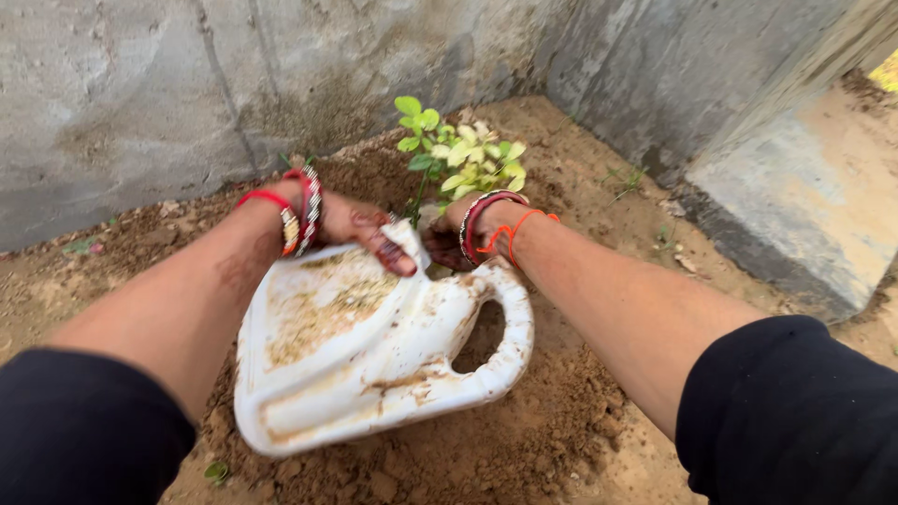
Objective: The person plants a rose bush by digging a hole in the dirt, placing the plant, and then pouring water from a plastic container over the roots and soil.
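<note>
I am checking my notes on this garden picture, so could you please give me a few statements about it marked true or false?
1. The dirty white plastic jug is tipped toward the small green-leaved plant. True.
2. The left hand rests on the jug's neck end. True.
3. The right hand grips the jug's loop handle. False: it is by the spout; the handle is free.
4. The plant grows in a clay pot. False: it stands in loose brown soil.
</note>
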